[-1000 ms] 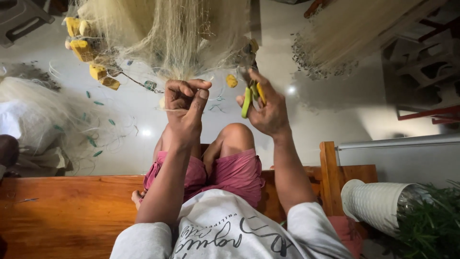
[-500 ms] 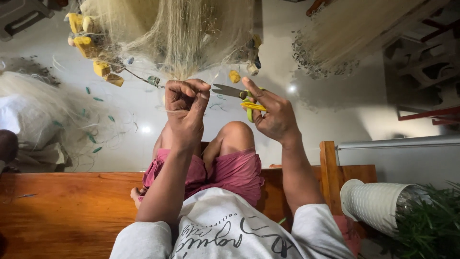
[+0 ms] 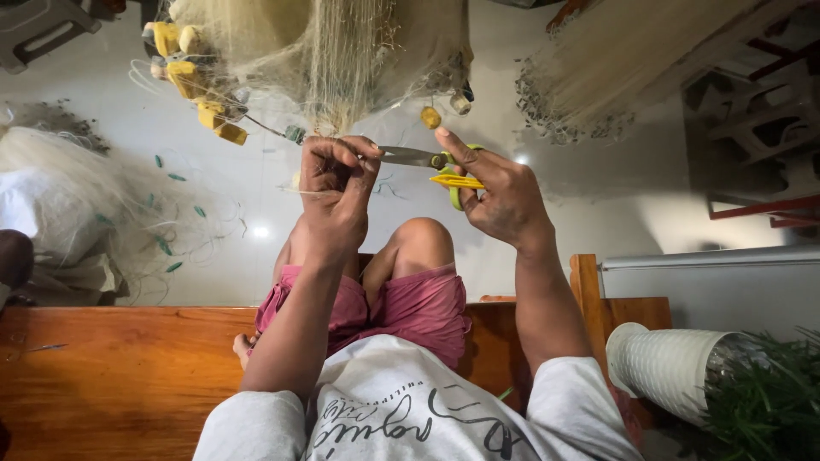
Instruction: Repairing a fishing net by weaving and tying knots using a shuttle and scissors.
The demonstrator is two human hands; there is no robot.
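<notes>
My left hand (image 3: pixel 335 192) is closed in a fist around thin pale strands of a fishing net (image 3: pixel 342 60) that hangs in front of me. My right hand (image 3: pixel 500 192) grips scissors (image 3: pixel 431 162) with yellow and green handles. Their metal blades point left and reach the top of my left fist, at the pinched strands. Yellow floats (image 3: pixel 201 98) are tied along the net's edge at the upper left. I sit on a wooden bench (image 3: pixel 120 376), in pink shorts, with one knee (image 3: pixel 423 235) raised between my arms.
A heap of pale net with green bits (image 3: pixel 77 205) lies on the glossy floor at the left. Another bundle of net (image 3: pixel 615 60) hangs at the upper right. A white ribbed pot (image 3: pixel 666 367) with a green plant (image 3: pixel 764 401) stands at the lower right.
My right hand turned the scissors from upright to level and carried the blades leftward up to my left fist. My left hand stayed in place on the strands.
</notes>
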